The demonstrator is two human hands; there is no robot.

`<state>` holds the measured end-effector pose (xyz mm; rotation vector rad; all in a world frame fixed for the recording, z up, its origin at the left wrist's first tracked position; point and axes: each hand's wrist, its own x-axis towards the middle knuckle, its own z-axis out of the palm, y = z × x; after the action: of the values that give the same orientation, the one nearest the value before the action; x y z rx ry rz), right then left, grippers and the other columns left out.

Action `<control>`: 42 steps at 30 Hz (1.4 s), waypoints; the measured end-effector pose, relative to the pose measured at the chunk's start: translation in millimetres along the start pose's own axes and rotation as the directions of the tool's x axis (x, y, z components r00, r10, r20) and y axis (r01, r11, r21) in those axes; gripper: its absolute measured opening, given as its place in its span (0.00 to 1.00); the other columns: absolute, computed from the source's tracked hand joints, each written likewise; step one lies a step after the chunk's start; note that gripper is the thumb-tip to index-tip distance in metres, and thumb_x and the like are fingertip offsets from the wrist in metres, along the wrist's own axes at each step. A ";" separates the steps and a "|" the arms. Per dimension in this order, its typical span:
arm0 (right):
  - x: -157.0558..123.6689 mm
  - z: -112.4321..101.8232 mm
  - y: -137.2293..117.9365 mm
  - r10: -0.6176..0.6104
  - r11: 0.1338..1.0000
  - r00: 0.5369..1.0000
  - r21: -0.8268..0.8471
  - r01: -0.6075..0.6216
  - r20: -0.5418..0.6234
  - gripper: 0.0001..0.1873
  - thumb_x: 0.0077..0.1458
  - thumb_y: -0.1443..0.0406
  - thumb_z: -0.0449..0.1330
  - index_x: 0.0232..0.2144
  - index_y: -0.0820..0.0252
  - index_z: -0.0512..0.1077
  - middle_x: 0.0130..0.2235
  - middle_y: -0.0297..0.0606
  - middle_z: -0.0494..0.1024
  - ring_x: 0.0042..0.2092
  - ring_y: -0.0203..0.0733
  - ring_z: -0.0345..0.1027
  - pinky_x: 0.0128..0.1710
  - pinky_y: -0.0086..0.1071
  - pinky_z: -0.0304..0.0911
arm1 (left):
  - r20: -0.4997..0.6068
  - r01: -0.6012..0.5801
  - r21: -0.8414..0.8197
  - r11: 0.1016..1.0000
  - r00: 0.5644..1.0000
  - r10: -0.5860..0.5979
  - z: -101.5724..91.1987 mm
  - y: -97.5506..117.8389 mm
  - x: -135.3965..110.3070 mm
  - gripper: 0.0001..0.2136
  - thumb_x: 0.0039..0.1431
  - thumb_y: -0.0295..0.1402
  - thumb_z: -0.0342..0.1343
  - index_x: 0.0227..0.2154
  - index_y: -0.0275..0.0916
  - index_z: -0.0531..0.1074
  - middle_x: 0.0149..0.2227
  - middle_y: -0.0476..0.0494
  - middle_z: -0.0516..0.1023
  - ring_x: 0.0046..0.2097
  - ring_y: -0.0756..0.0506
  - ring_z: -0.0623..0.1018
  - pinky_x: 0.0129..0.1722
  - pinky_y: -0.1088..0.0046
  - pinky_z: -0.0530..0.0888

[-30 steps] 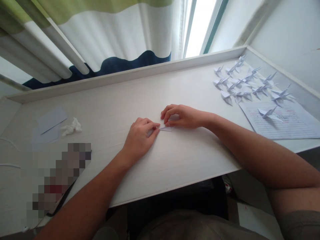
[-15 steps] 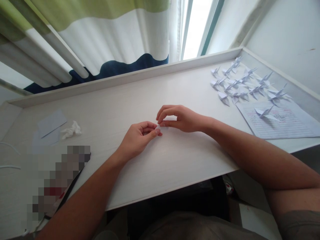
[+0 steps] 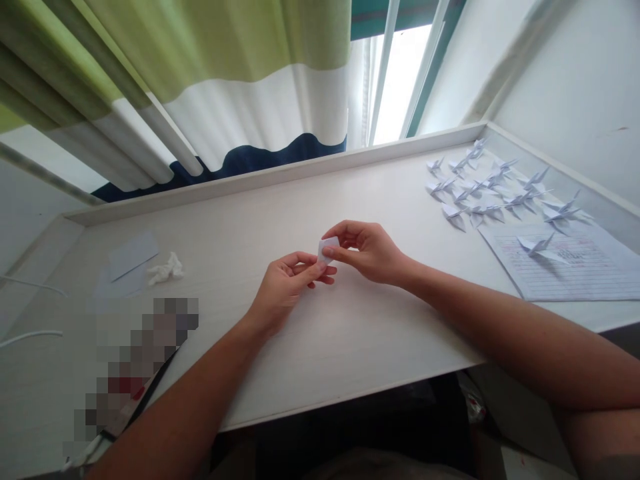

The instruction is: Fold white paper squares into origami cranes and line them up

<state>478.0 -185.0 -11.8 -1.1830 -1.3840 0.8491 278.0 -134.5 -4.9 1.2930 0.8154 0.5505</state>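
Note:
Between my hands is a small folded piece of white paper (image 3: pixel 327 249), held up above the middle of the white desk (image 3: pixel 280 360). My left hand (image 3: pixel 295 280) pinches its lower edge between thumb and fingers. On the upper right side, my right hand (image 3: pixel 367 252) grips the same paper, its thumb across the front face. The fingers behind the paper are partly hidden. Far to the right stand several folded paper cranes (image 3: pixel 470 190), and one more crane (image 3: pixel 540 248) sits on a lined, written sheet (image 3: pixel 590 273).
At the left lie flat white paper sheets (image 3: pixel 133 257) beside a crumpled white tissue (image 3: pixel 167 269). A pixelated dark-edged object (image 3: pixel 145 360) is by my left forearm, with white cables (image 3: pixel 33 337) beyond it. A raised rim (image 3: pixel 240 181) borders the desk's back, below a curtain (image 3: pixel 250 87).
The folded paper now shows its flat face, where it was mostly covered by fingers before. My right fingers have closed in on it. The camera view has tipped upward slightly.

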 end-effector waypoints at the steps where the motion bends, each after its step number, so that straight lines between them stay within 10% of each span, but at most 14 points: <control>1: -0.3 -0.3 -0.4 -0.016 1.000 1.000 -0.001 0.016 -0.002 0.17 0.58 0.53 0.71 0.42 0.57 0.77 0.28 0.30 0.75 0.31 0.37 0.69 0.38 0.38 0.70 | 0.018 0.007 -0.005 1.000 1.000 -0.007 0.1 0.2 -0.4 0.16 0.55 0.43 0.73 0.37 0.39 0.77 0.38 0.40 0.89 0.39 0.40 0.86 0.43 0.65 0.70; 16: 2.8 -2.9 -1.9 -0.007 0.998 0.986 -0.067 0.019 0.168 0.15 0.59 0.52 0.69 0.35 0.57 0.77 0.39 0.37 0.83 0.43 0.43 0.76 0.54 0.46 0.70 | 0.007 -0.092 -0.015 0.996 0.996 0.092 6.2 -10.7 5.1 0.18 0.47 0.44 0.78 0.35 0.37 0.83 0.35 0.42 0.87 0.35 0.43 0.84 0.43 0.62 0.78; 31: 6.3 0.0 8.6 -0.018 0.998 0.996 0.067 0.011 0.093 0.19 0.54 0.53 0.74 0.41 0.57 0.76 0.28 0.27 0.71 0.29 0.33 0.61 0.30 0.32 0.59 | 0.159 -0.135 0.090 0.987 0.980 0.119 -4.3 -8.2 7.9 0.15 0.58 0.45 0.71 0.38 0.37 0.84 0.38 0.38 0.88 0.37 0.43 0.84 0.42 0.64 0.75; 42: 6.4 1.2 4.7 0.042 0.983 0.998 0.178 -0.049 0.041 0.24 0.58 0.47 0.70 0.45 0.58 0.74 0.36 0.35 0.83 0.38 0.40 0.77 0.44 0.40 0.74 | 0.097 -0.090 0.021 0.996 0.991 0.088 -2.8 -5.9 7.9 0.16 0.57 0.45 0.71 0.40 0.37 0.84 0.40 0.37 0.88 0.38 0.43 0.84 0.42 0.65 0.76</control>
<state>478.2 -177.5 -14.8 -1.0683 -1.2849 1.0106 280.1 -128.0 -12.6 1.3735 0.6900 0.5462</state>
